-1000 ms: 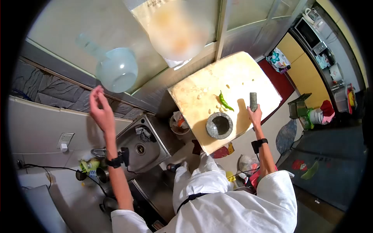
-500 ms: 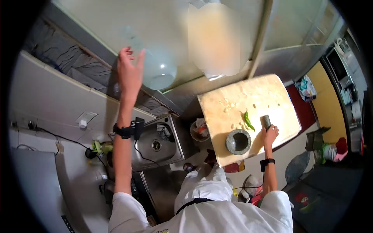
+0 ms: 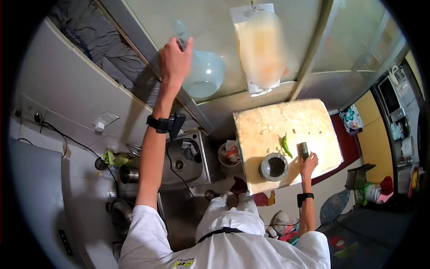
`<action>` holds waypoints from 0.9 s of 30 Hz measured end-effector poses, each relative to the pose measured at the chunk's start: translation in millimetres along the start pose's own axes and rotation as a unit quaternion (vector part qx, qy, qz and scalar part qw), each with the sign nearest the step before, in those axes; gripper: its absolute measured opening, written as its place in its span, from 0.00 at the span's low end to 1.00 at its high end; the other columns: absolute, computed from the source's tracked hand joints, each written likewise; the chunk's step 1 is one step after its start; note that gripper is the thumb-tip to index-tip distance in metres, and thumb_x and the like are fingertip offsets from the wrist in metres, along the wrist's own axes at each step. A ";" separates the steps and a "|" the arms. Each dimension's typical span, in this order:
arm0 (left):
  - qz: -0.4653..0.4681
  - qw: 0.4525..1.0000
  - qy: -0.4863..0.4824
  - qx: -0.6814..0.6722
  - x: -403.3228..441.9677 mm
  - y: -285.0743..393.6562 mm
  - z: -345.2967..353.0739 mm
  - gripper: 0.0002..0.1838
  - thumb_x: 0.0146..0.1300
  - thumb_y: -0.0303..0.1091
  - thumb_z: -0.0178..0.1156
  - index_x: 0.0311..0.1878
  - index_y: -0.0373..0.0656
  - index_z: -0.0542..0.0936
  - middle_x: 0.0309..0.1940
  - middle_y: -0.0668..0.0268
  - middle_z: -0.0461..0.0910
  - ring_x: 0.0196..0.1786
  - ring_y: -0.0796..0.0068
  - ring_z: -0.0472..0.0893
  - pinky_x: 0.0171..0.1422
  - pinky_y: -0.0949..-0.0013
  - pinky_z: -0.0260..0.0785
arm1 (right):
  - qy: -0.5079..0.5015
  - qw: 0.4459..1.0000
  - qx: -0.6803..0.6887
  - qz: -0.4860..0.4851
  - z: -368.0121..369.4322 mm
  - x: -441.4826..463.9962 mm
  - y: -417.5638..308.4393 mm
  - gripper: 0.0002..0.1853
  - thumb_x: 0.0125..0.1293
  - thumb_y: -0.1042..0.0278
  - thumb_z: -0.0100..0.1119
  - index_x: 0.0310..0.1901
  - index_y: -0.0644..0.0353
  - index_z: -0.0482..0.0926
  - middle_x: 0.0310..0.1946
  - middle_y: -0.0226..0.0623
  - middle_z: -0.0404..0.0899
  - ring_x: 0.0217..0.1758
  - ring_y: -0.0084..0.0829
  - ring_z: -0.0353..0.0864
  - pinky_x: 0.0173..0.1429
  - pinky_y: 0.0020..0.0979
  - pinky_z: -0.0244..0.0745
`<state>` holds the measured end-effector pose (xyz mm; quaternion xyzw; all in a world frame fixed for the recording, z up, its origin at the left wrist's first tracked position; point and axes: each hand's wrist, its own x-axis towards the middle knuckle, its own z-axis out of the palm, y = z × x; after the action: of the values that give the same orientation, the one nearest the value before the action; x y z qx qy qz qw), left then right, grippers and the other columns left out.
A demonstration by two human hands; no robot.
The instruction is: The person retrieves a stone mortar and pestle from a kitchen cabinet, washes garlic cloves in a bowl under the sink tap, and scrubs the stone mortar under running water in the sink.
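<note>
My left hand point(image 3: 175, 62) is raised at the upper left, its fingers closed on the handle of a translucent pale-blue plastic dipper point(image 3: 206, 76). The dipper's round bowl shows to the right of my hand, in front of a frosted panel. Over the cutting-board-like tabletop point(image 3: 264, 114), my right hand point(image 3: 309, 165) has its fingers around the lower end of a dark stone pestle point(image 3: 304, 150). Left of that hand sits a round stone mortar point(image 3: 267, 171) with a dark hollow. Between them and farther back lies a green chili pepper point(image 3: 285, 146). Garlic-like pieces point(image 3: 266, 126) are scattered toward the back.
A steel sink point(image 3: 195, 172) with a dark cloth point(image 3: 190, 151) is at my left. Between sink and table stands a bin point(image 3: 229, 154) with bags. A metal cup point(image 3: 129, 174) and pot point(image 3: 121, 215) are farther left. A cable point(image 3: 174, 175) hangs from my left wrist.
My left hand has turned and closed around the dipper's handle. The view has shifted, moving the hand and dipper rightward in the picture. My right hand stays at the pestle.
</note>
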<state>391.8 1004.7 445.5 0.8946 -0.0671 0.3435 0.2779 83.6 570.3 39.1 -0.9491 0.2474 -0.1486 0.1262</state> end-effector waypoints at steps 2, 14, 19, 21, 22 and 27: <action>-0.002 1.000 0.012 -0.006 -0.2 -2.8 -1.2 0.23 0.62 0.51 0.60 0.32 0.34 0.79 0.28 0.48 0.82 0.37 0.46 0.83 0.42 0.53 0.73 | 0.018 1.000 0.005 -0.012 3.2 1.4 7.6 0.34 0.53 0.70 0.67 0.60 0.71 0.65 0.58 0.60 0.66 0.63 0.56 0.63 0.69 0.51 0.56; -0.095 0.934 -0.072 -0.337 -127.8 -1.0 -73.0 0.18 0.71 0.35 0.56 0.56 0.31 0.76 0.51 0.61 0.79 0.50 0.76 0.78 0.54 0.71 0.73 | -0.161 0.954 0.246 -0.052 -5.8 22.2 -27.1 0.13 0.57 0.74 0.62 0.45 0.60 0.77 0.33 0.45 0.78 0.36 0.44 0.79 0.41 0.39 0.74; -0.249 0.855 -0.121 -0.439 -232.8 -31.9 -23.7 0.23 0.71 0.35 0.56 0.63 0.32 0.68 0.63 0.57 0.70 0.61 0.68 0.74 0.65 0.61 0.72 | -0.210 0.942 0.161 -0.208 22.3 15.9 -30.9 0.17 0.61 0.70 0.61 0.52 0.58 0.74 0.45 0.44 0.73 0.44 0.48 0.77 0.45 0.42 0.75; -0.289 0.816 -0.124 -0.484 -271.0 -47.0 10.0 0.22 0.72 0.35 0.55 0.64 0.32 0.68 0.63 0.58 0.70 0.61 0.68 0.73 0.66 0.60 0.72 | -0.166 0.959 0.138 -0.182 36.7 11.9 -29.4 0.18 0.62 0.69 0.59 0.53 0.59 0.71 0.45 0.45 0.71 0.44 0.52 0.76 0.45 0.45 0.74; -0.303 0.807 -0.109 -0.494 -285.8 -45.0 23.6 0.22 0.73 0.35 0.54 0.63 0.32 0.68 0.62 0.58 0.70 0.61 0.68 0.73 0.67 0.59 0.71 | -0.173 0.964 0.123 -0.163 37.6 10.9 -31.9 0.17 0.63 0.69 0.58 0.53 0.59 0.69 0.44 0.45 0.70 0.44 0.52 0.76 0.42 0.47 0.74; -0.334 0.753 -0.135 -0.551 -339.1 -50.7 93.0 0.20 0.75 0.33 0.49 0.65 0.33 0.66 0.62 0.55 0.71 0.64 0.67 0.72 0.71 0.58 0.66 | -0.142 0.977 0.090 -0.135 50.0 10.7 -33.6 0.15 0.62 0.73 0.55 0.51 0.60 0.68 0.45 0.46 0.69 0.43 0.52 0.77 0.39 0.45 0.75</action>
<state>205.2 972.6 144.9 0.5895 0.0216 0.0082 0.8074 124.3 601.6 5.8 -0.9699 0.0825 -0.0494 0.2237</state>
